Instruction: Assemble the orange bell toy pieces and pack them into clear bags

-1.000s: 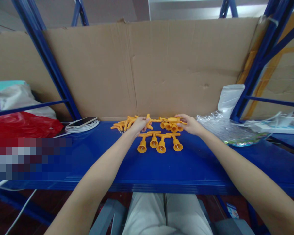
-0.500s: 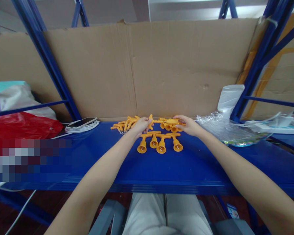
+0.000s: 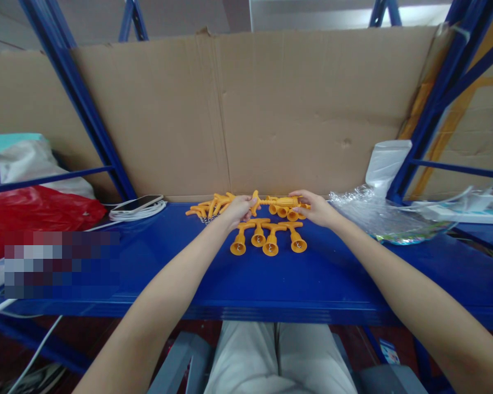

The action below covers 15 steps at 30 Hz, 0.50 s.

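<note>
My left hand [image 3: 238, 210] is closed around the T-shaped handle end of an orange plastic piece [image 3: 255, 200]. My right hand [image 3: 315, 208] is closed on the orange barrel-shaped piece [image 3: 285, 202] that joins it through a thin threaded rod. Both are held just above the blue shelf [image 3: 271, 279]. In front of the hands lie several assembled orange T-handled funnel parts [image 3: 268, 238] in a row. A heap of loose orange handles [image 3: 207, 208] lies to the left, and more orange funnel pieces [image 3: 282, 212] sit under the right hand.
A cardboard sheet [image 3: 246, 115] backs the shelf. A phone [image 3: 136, 204] on a coiled white cable lies at the left, beside a red bag [image 3: 33, 213]. Crumpled clear plastic [image 3: 378, 216] and a white bag [image 3: 386, 161] sit at the right, by blue rack posts.
The left hand has turned the handle slightly and drawn a little closer to the right hand; the held piece looks shorter between them. The rest of the shelf is as before.
</note>
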### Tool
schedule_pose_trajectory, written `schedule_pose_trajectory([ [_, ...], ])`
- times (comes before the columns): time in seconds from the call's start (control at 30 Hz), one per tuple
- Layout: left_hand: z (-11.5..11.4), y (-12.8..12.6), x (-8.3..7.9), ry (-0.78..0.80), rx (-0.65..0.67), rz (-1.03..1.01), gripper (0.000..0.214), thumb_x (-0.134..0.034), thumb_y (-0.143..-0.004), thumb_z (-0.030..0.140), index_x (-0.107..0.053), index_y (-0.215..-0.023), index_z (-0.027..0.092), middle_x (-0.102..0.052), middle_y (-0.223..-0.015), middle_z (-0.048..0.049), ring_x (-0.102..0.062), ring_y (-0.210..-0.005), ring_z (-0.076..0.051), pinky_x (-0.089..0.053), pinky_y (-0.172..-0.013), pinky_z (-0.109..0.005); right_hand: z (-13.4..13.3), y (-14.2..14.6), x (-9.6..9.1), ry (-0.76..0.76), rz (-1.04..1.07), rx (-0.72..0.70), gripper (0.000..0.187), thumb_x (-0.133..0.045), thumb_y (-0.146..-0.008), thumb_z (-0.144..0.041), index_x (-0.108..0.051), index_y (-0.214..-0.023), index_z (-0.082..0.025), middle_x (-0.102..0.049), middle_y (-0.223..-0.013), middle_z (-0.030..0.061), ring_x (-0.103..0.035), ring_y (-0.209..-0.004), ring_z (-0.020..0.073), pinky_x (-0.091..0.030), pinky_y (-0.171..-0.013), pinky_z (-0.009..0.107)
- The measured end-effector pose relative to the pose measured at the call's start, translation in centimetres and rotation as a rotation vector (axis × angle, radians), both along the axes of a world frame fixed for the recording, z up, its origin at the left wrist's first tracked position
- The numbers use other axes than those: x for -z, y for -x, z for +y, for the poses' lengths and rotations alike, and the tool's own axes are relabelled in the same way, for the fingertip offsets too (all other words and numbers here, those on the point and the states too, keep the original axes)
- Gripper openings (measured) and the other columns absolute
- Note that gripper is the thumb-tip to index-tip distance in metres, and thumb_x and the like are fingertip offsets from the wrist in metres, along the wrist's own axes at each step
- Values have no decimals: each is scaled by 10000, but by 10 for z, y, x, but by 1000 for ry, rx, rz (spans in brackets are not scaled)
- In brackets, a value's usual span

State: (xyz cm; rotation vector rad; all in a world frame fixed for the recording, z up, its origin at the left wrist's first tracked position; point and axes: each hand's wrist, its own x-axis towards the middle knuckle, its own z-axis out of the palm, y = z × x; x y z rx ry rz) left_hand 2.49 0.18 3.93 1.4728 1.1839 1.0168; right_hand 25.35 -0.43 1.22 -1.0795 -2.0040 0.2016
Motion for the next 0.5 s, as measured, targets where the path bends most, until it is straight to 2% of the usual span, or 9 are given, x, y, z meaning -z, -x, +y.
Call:
schedule_pose_trajectory([
  [0.2,4,2,2,19,23,-48,327,-392,-921,151,-473,-606,121,-460,-423,40,-244,-249,-9,-149,-319,-175,3,-3,1,-83,-11,-30,357,-612,-747,-133,-610,-1095,-208,-625,-1163,73,-591,-1084,223,-442,-985,441],
  [0.33,3,2,2,-30,12,-61,289,-396,-918,135,-475,-640,117,-525,-507,30,-262,-251,2,-164,-311,-174,2,-3,1,21,91,-89,357,-630,-750,-175,-592,-1105,-192,-623,-1166,89,-627,-1019,212,-474,-950,426],
  [0.5,1,1,1,-75,2,-49,244,-397,-916,118,-461,-681,123,-537,-542,45,-284,-248,5,-181,-305,-174,0,2,1,205,299,-129,284,-651,-751,-207,-593,-1026,-165,-673,-1045,96,-654,-956,202,-505,-901,394],
])
